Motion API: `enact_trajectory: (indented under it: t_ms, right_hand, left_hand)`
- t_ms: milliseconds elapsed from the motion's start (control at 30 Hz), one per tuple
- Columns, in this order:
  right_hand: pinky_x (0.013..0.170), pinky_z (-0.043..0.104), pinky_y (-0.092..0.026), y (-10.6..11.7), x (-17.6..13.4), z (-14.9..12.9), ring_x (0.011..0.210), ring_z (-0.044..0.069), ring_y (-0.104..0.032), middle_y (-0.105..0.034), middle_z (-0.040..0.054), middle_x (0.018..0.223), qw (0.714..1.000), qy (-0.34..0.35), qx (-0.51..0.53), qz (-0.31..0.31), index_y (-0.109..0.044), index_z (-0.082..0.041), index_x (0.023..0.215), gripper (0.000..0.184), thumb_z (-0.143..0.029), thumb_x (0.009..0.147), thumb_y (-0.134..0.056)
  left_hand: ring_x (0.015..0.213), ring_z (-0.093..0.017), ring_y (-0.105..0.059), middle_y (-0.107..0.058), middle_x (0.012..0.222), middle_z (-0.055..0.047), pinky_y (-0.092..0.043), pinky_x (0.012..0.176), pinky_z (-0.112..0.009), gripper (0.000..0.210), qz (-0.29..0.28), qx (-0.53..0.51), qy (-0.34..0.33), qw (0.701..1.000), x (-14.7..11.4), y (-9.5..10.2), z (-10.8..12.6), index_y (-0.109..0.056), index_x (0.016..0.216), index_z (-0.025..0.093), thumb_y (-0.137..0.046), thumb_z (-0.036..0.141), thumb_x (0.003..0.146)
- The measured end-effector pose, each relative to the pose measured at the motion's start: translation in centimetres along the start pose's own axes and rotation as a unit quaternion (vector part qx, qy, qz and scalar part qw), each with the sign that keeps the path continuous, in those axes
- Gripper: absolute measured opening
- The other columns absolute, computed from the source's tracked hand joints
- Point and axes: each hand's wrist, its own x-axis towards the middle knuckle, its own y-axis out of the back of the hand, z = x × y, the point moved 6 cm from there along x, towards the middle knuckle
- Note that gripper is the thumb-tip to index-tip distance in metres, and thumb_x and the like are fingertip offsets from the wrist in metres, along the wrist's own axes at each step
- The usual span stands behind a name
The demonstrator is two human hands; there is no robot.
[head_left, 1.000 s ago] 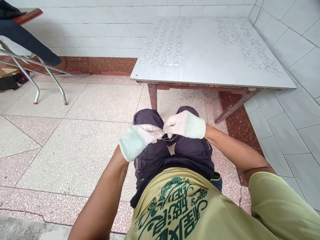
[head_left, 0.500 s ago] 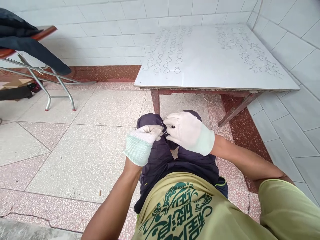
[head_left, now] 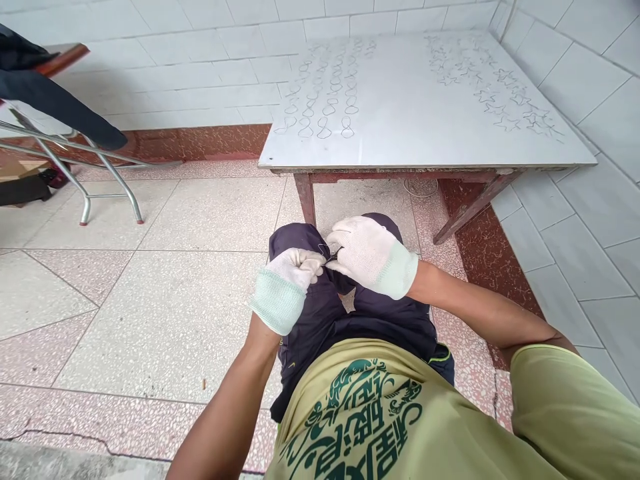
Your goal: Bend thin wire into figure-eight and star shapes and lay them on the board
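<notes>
"So, hands first. Where are they?"

"Low, over the lap. Left hand [head_left: 290, 268], white glove with a pale green cuff, just above the thigh of the dark trousers [head_left: 320, 317]. Thumb and fingertips pinched together on a thin wire [head_left: 327, 254]."

"And the right hand [head_left: 367, 253]?"

"Gloved alike, palm down, just across from the left. Thumb and forefinger narrow, close about the wire; the other fingers bent and bunched above. Grip or light touch, cannot tell. A dark patch between thumb and forefinger, too small to make out."

"The wire's position, then?"

"In the small gap between the two sets of fingertips, above the lap and near the left knee. Slight bend visible; most of it hidden by the gloves."

"Surroundings?"

"White-topped table [head_left: 400, 137] ahead, beyond the knees. On its left side, rows of thin looped shapes [head_left: 347, 125]; on its right, a scatter of star outlines [head_left: 507, 123], some overlapping. Round coil [head_left: 421, 194] on the floor beneath. Well off to the left, a folding seat [head_left: 120, 180] with tubular metal legs, dark cloth [head_left: 65, 110] hanging over its edge."
</notes>
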Motion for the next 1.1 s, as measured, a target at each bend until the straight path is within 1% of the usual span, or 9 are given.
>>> enact_trajectory:
  t_ms: [100, 167, 300, 433, 533, 633, 800, 933, 1100]
  right_hand:
    - [0.097, 0.044, -0.046, -0.6, 0.0, 0.2, 0.110, 0.029, -0.066, -0.077, 0.0105, 0.111, 1.000, -0.002, 0.003, 0.022, -0.084, -0.018, 0.094, 0.027, -0.039, 0.104, -0.071]
    - [0.097, 0.045, -0.046, -0.8, -0.1, 0.1, 0.110, 0.029, -0.066, -0.078, 0.0106, 0.111, 1.000, 0.001, 0.001, 0.029, -0.084, -0.018, 0.093, 0.028, -0.039, 0.105, -0.069]
    - [0.100, 0.046, -0.047, -0.5, -0.2, 0.0, 0.114, 0.030, -0.067, -0.078, 0.0135, 0.120, 1.000, -0.013, 0.006, 0.020, -0.085, -0.014, 0.098, 0.030, -0.038, 0.105, -0.070]
    - [0.103, 0.046, -0.046, -0.1, -0.5, 0.2, 0.120, 0.031, -0.066, -0.077, 0.0134, 0.125, 0.997, -0.046, 0.030, 0.045, -0.084, -0.013, 0.101, 0.031, -0.042, 0.103, -0.073]
    - [0.101, 0.045, -0.047, -0.6, -0.8, 0.3, 0.116, 0.031, -0.067, -0.078, 0.0113, 0.117, 0.996, -0.055, 0.036, 0.059, -0.084, -0.016, 0.097, 0.030, -0.044, 0.102, -0.073]
    - [0.095, 0.045, -0.047, -1.4, -1.0, 0.2, 0.106, 0.030, -0.068, -0.079, 0.0100, 0.105, 0.997, -0.041, 0.026, 0.061, -0.084, -0.021, 0.093, 0.028, -0.040, 0.105, -0.068]
    - [0.086, 0.046, -0.048, -2.4, -1.2, 0.0, 0.092, 0.030, -0.071, -0.079, 0.0105, 0.089, 0.998, -0.024, 0.019, 0.048, -0.083, -0.023, 0.087, 0.036, -0.035, 0.109, -0.057]
    - [0.085, 0.047, -0.049, -2.9, -1.2, 0.1, 0.091, 0.031, -0.072, -0.080, 0.0103, 0.086, 0.998, -0.030, 0.015, 0.049, -0.083, -0.024, 0.086, 0.038, -0.035, 0.109, -0.055]
    - [0.084, 0.046, -0.049, -3.0, -1.4, -0.1, 0.093, 0.031, -0.073, -0.081, 0.0107, 0.087, 0.998, -0.039, 0.014, 0.053, -0.083, -0.024, 0.089, 0.043, -0.041, 0.112, -0.051]
  left_hand:
    - [0.061, -0.015, -0.058, -0.071, 0.069, -0.002, -0.043, 0.059, -0.027, 0.012, 0.025, 0.011, -0.029, 0.999, -0.3, 0.0, 0.6, -0.070, 0.074, 0.020, -0.074, 0.029, 0.081]
    - [0.063, -0.016, -0.057, -0.069, 0.068, -0.001, -0.042, 0.060, -0.028, 0.014, 0.029, 0.014, -0.045, 0.998, -0.4, 0.0, 0.8, -0.068, 0.073, 0.020, -0.075, 0.030, 0.081]
    - [0.062, -0.016, -0.057, -0.068, 0.068, -0.002, -0.043, 0.061, -0.028, 0.019, -0.014, 0.006, -0.036, 0.999, -0.4, -0.1, 0.0, -0.066, 0.074, 0.020, -0.074, 0.036, 0.080]
    - [0.068, -0.017, -0.063, -0.071, 0.073, -0.004, -0.047, 0.064, -0.028, 0.028, -0.042, -0.045, -0.036, 0.997, -0.2, -0.1, -1.5, -0.068, 0.082, 0.019, -0.074, 0.046, 0.077]
    - [0.067, -0.016, -0.062, -0.069, 0.072, -0.002, -0.047, 0.064, -0.028, 0.032, -0.055, -0.067, -0.024, 0.996, -0.2, -0.3, -2.4, -0.066, 0.081, 0.019, -0.077, 0.049, 0.074]
    - [0.065, -0.015, -0.061, -0.064, 0.067, 0.000, -0.046, 0.063, -0.028, 0.032, -0.056, -0.073, -0.023, 0.996, -0.4, -0.4, -2.5, -0.063, 0.075, 0.020, -0.078, 0.049, 0.073]
    - [0.068, -0.014, -0.060, -0.066, 0.072, -0.001, -0.048, 0.067, -0.028, 0.029, -0.044, -0.074, -0.038, 0.996, -0.7, -0.5, -2.3, -0.062, 0.076, 0.020, -0.077, 0.045, 0.077]
    - [0.075, -0.016, -0.065, -0.065, 0.074, -0.002, -0.051, 0.075, -0.029, 0.029, -0.042, -0.075, -0.050, 0.995, -1.0, -0.6, -2.3, -0.062, 0.075, 0.020, -0.076, 0.044, 0.081]
    - [0.069, -0.016, -0.060, -0.061, 0.068, -0.001, -0.051, 0.071, -0.030, 0.033, -0.053, -0.066, -0.050, 0.995, -0.7, -0.8, -2.9, -0.061, 0.070, 0.021, -0.077, 0.050, 0.076]
